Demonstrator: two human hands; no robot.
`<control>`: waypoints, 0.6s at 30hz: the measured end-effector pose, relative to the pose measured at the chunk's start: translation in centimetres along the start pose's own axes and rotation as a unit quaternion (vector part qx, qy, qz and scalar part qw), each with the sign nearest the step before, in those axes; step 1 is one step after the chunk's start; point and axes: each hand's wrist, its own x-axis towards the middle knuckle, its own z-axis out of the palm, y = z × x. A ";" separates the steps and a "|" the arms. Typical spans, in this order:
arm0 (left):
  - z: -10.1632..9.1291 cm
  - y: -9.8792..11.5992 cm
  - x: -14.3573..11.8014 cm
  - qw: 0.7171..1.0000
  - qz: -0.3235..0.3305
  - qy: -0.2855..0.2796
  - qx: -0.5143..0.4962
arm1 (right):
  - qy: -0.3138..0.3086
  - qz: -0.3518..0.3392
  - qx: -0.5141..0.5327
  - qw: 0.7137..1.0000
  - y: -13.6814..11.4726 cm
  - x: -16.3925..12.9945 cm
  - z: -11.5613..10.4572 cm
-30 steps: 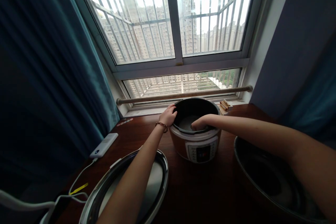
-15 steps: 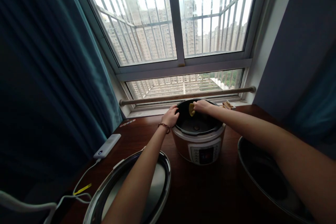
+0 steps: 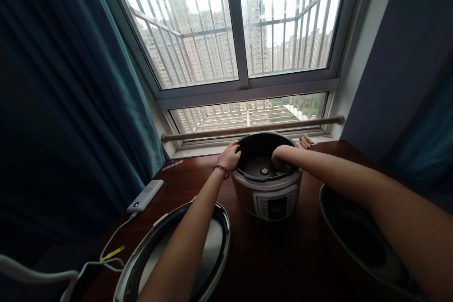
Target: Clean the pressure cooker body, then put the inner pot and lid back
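Near the dark wooden table's (image 3: 198, 184) window edge, the left hand (image 3: 230, 155) gripped the round white-and-black cooker's (image 3: 269, 184) rim while the right hand (image 3: 279, 158) apparently wiped inside, its grip unclear; the wiping should next work around the wall.

Lidless cooker (image 3: 267, 188) upright on table (dark inside).

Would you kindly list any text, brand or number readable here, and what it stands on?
No text can be read.
Cooker control panel: button labels and display too small and blurred.
White power bank: no legible marking.
Dots on the table near the sill: illegible.
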 end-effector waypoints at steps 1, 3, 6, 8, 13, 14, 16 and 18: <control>0.0 0.0 0.0 1.000 -0.001 0.000 -0.001 | -0.036 0.015 -0.003 0.999 -0.2 -0.1 0.3; 0.0 0.0 0.0 1.000 -0.001 0.000 -0.003 | -0.109 0.045 -0.012 0.993 -0.9 -0.2 1.0; -0.1 0.1 0.0 1.000 -0.001 -0.002 -0.003 | -0.196 0.031 -0.022 0.980 -1.7 -0.4 2.1; -0.1 0.1 -0.1 1.000 0.000 -0.004 -0.003 | -0.218 -0.007 -0.030 0.976 -2.1 -0.5 2.6; -0.1 0.1 -0.1 1.000 0.000 -0.003 -0.002 | -0.204 -0.038 -0.053 0.977 -1.9 -0.4 3.0; -0.1 0.1 -0.1 1.000 0.000 -0.004 -0.001 | -0.199 -0.036 -0.062 0.977 -1.8 -0.3 2.9; -0.1 0.1 -0.1 1.000 -0.001 -0.003 -0.002 | -0.180 -0.026 -0.081 0.980 -1.4 0.0 2.6; -0.2 0.2 -0.1 1.000 -0.003 0.000 -0.002 | -0.137 -0.015 -0.094 0.986 -1.0 0.4 1.9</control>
